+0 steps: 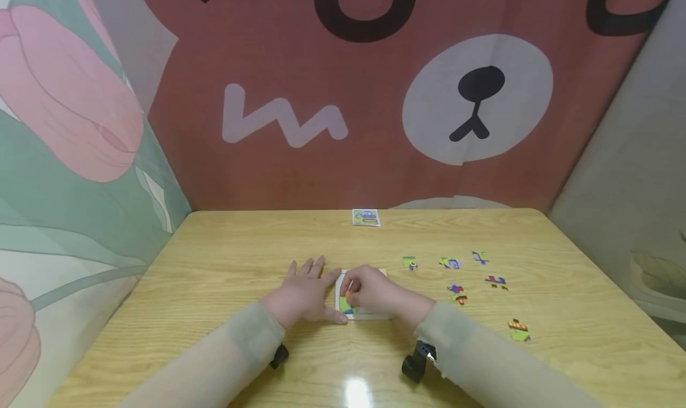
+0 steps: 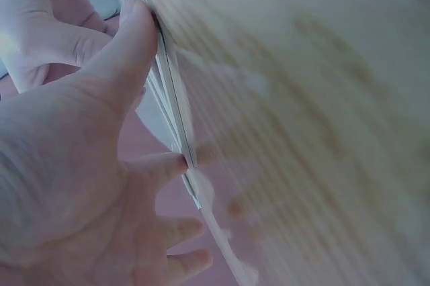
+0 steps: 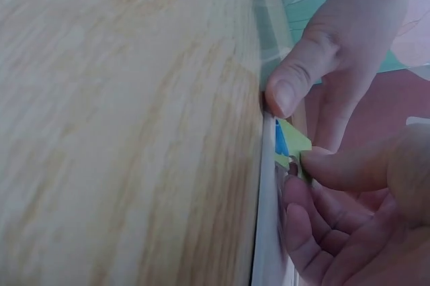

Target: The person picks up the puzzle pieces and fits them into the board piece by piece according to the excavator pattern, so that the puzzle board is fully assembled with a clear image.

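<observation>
A shallow white puzzle tray [image 1: 379, 317] lies on the table in the head view. My left hand [image 1: 301, 293] is spread flat at its left side, with thumb and index finger touching the border. Inside the tray's lower left corner sits a green and blue puzzle piece [image 1: 346, 308]. My right hand [image 1: 371, 289] is over the tray and pinches a small puzzle piece [image 3: 304, 165] between thumb and fingers, beside the blue and green one. Its fingers hide most of the held piece. In the left wrist view, the left thumb [image 2: 138, 34] presses the tray edge.
Several loose puzzle pieces lie right of the tray, among them a green one [image 1: 409, 262], a red and blue one [image 1: 457, 291] and a green and orange one [image 1: 518, 330]. A picture card [image 1: 366, 217] lies at the table's back edge, before a bear-patterned curtain [image 1: 300, 176].
</observation>
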Demonstrator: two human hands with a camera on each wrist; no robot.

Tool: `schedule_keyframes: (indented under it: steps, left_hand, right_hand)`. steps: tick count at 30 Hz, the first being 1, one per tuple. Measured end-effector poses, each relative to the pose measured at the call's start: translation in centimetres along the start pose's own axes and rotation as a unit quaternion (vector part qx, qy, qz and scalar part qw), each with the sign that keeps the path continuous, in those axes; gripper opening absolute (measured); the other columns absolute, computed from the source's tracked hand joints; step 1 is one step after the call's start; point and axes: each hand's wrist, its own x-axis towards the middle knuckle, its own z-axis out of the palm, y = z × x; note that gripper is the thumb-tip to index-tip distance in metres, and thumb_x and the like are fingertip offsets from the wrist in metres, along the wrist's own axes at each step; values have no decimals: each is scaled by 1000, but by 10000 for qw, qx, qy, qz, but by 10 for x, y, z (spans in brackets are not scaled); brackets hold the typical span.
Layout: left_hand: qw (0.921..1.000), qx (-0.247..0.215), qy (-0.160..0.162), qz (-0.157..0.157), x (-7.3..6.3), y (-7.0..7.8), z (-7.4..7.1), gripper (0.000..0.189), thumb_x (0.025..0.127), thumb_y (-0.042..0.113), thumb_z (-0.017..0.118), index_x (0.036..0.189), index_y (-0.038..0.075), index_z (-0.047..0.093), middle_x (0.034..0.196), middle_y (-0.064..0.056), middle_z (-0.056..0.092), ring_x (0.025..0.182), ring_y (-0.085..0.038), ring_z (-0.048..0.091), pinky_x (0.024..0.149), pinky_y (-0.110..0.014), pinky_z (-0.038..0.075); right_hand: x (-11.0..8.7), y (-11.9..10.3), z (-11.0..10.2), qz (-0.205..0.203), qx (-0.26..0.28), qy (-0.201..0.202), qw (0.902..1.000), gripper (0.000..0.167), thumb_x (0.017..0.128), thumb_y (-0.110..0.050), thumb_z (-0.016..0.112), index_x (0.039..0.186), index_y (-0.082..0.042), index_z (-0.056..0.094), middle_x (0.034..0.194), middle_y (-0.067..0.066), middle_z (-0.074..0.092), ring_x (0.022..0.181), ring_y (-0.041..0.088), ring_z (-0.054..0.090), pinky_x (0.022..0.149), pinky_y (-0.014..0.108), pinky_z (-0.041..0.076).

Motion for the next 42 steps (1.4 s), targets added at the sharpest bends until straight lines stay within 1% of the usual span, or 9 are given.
schedule_keyframes:
  steps: [6,10,15,18,23,27,36,39,42]
  left_hand:
    - [10000,28,-32,-39,-1,-2,0,107,73,82,58,158,23,29,162,-17,15,147,-40,14,114,-63,8]
    - [10000,-13,19,-33,-1,-3,0,109,72,83,59,158,22,29,162,-17,15,147,-40,14,114,-63,9]
    - [10000,-24,28,-17,-1,-4,-1,108,72,82,60,157,21,30,162,-18,15,147,-40,14,114,-64,9]
    - [10000,16,16,-39,-1,-3,-1,107,73,82,60,157,22,31,162,-18,15,147,-41,14,114,-63,9]
    - [9999,112,7,-50,0,-2,-1,107,73,82,59,157,22,30,162,-17,16,147,-40,15,114,-63,10]
    - [10000,83,-21,35,0,-2,-1,107,74,81,59,157,21,30,162,-17,18,146,-40,15,114,-64,11]
    - [9990,-205,-334,221,-1,-10,-5,102,80,75,60,159,22,24,162,-16,16,146,-40,15,114,-63,11]
    - [9992,-114,-316,215,0,-10,-5,103,79,76,59,159,23,24,163,-16,14,147,-40,14,114,-63,10]
    - [9995,33,-254,184,2,-8,-2,103,77,79,57,159,25,23,163,-14,13,147,-39,12,115,-62,8]
  right_hand:
    - [-3,-4,4,27,-311,104,9995,16,79,4,77,84,-10,69,70,-3,60,69,12,56,67,31,47]
    - [-4,-5,6,-5,-573,181,9982,18,79,2,79,87,-11,69,72,-4,59,71,12,55,69,33,47]
    - [-4,-5,7,-33,-652,111,9978,37,76,3,82,104,-8,59,73,-1,59,67,13,56,61,30,49]
    - [-4,-5,7,55,-632,94,9979,44,76,2,83,108,-8,54,73,0,58,65,13,56,59,28,49]
    - [-4,-6,6,183,-721,178,9971,44,74,-1,85,106,-9,56,74,-1,58,66,13,56,60,29,49]
    - [-4,-7,7,244,-741,232,9967,41,74,-1,85,102,-10,57,75,-3,59,68,14,56,63,31,50]
    - [-3,-7,9,314,-857,109,9958,38,77,-4,84,102,-12,56,76,-2,58,67,14,56,62,30,49]
    - [-4,-8,5,404,-848,112,9955,37,79,-8,83,105,-12,56,79,-1,58,69,15,56,61,30,49]
    - [-10,-11,-8,517,-754,352,9952,34,82,-15,81,106,-11,57,83,0,58,70,16,56,59,31,48]
